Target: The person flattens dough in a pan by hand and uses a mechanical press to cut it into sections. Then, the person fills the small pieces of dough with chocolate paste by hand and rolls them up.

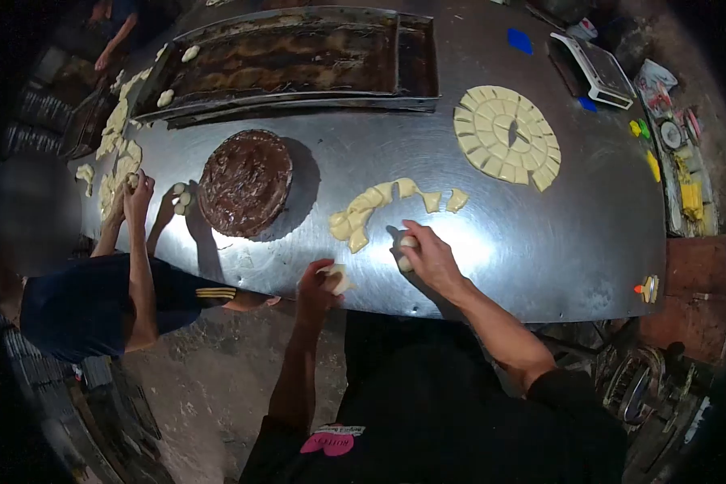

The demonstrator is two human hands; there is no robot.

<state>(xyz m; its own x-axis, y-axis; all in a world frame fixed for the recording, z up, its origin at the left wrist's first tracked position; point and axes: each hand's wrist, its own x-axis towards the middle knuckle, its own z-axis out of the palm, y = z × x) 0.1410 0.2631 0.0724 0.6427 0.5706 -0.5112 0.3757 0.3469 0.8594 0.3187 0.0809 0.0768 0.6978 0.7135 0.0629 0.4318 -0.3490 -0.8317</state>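
Observation:
My left hand [318, 284] is closed on a flat piece of pale dough [343, 280] at the table's near edge. Cupped over small dough balls [407, 252], my right hand [434, 262] has its fingers curled around them, low over the metal tabletop. Between and beyond my hands lies a curved row of cut dough pieces [371, 204], some overlapping and others apart. To the left of that row stands a round container of dark brown paste [247, 184]. A round of dough [504, 133], cut into many segments, rests at the far right.
A co-worker [97, 302] on my left handles dough beside several dough balls [181, 198] and a long heap of dough pieces [124, 173]. A large dark tray [290, 64] sits at the back. A scale [601, 68] stands back right, a small orange-tipped object [648, 289] front right.

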